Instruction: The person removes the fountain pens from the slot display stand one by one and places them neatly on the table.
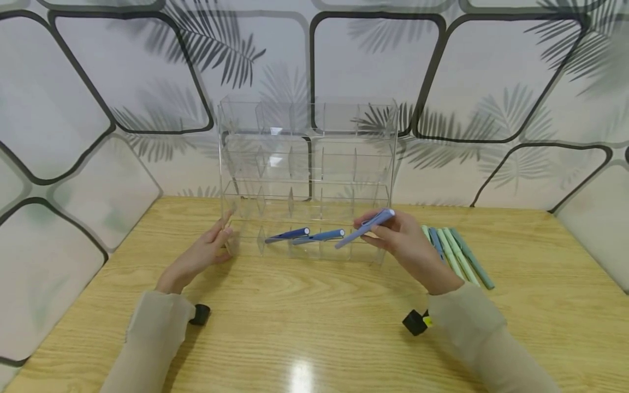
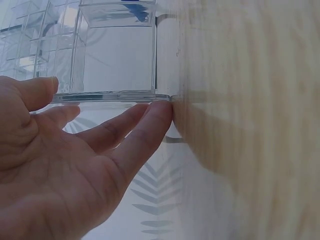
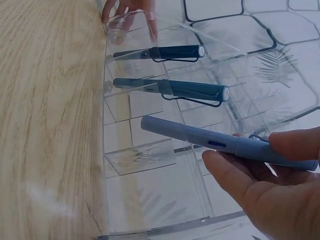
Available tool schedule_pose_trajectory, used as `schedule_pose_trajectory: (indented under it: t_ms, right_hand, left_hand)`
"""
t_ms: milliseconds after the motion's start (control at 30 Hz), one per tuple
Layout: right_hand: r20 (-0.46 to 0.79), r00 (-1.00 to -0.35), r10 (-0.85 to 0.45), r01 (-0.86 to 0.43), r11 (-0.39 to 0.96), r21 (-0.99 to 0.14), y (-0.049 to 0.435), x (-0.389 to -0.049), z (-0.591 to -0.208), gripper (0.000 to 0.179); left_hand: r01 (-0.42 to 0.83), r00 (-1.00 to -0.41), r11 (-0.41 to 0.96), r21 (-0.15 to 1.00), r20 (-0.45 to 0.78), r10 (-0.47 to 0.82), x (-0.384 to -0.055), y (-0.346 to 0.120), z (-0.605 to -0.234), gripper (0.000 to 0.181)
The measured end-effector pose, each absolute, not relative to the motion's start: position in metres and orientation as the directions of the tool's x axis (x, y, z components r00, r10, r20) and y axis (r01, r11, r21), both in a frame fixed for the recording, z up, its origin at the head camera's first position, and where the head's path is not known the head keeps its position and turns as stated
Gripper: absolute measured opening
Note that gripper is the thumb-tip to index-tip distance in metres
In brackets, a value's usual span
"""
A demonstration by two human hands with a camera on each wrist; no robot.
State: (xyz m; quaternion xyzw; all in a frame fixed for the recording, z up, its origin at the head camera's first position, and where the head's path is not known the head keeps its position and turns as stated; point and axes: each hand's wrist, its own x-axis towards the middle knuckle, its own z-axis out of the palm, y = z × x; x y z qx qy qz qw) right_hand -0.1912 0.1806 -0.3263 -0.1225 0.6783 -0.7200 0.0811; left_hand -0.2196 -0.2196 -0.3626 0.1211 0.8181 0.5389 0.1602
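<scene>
My right hand (image 1: 410, 245) pinches a lavender capped pen (image 1: 366, 228) between thumb and fingers, tilted in front of the lower right of a clear acrylic rack (image 1: 307, 176). In the right wrist view, the pen (image 3: 200, 137) lies over the bottom row of compartments, its lower end pointing inward. Two pens, a dark blue one (image 1: 290, 234) and a brighter blue one (image 1: 319, 236), lean in neighbouring bottom compartments. At the rack's left side, my left hand (image 1: 199, 256) holds the side wall (image 2: 107, 96), thumb on one face and fingers on the other.
Several green and blue pens (image 1: 459, 254) lie side by side on the wooden table (image 1: 295, 311), right of the rack. Behind stands a patterned wall covering (image 1: 378, 71). The rack's upper rows hold no pens.
</scene>
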Motion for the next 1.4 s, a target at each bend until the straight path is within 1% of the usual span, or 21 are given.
schedule_pose_trajectory:
  t_ms: [167,600,867,1133,1400]
  right_hand:
    - [0.083,-0.958,-0.273,-0.048,-0.131,-0.99,0.186,-0.191,-0.327,0.019]
    - [0.108,-0.957,-0.27,-0.051,-0.208,-0.977,0.198,-0.189,-0.321,0.017]
    - [0.193,-0.934,-0.3,-0.101,-0.294,-0.95,0.213,-0.186,-0.32,0.018]
    - [0.208,-0.945,-0.252,-0.105,-0.366,-0.925,0.229,-0.184,-0.312,0.011]
    - [0.221,-0.958,-0.184,-0.144,-0.359,-0.922,0.251,-0.185,-0.301,0.011]
  left_hand:
    - [0.027,-0.918,0.386,0.922,-0.13,0.375,-0.219,-0.219,-0.362,0.064]
    - [0.022,-0.919,0.377,0.926,-0.13,0.372,-0.219,-0.219,-0.362,0.062]
    - [0.025,-0.918,0.381,0.924,-0.13,0.374,-0.218,-0.218,-0.36,0.061]
    - [0.027,-0.915,0.375,0.926,-0.129,0.382,-0.218,-0.219,-0.361,0.061]
    - [0.025,-0.912,0.376,0.926,-0.133,0.387,-0.218,-0.219,-0.361,0.062]
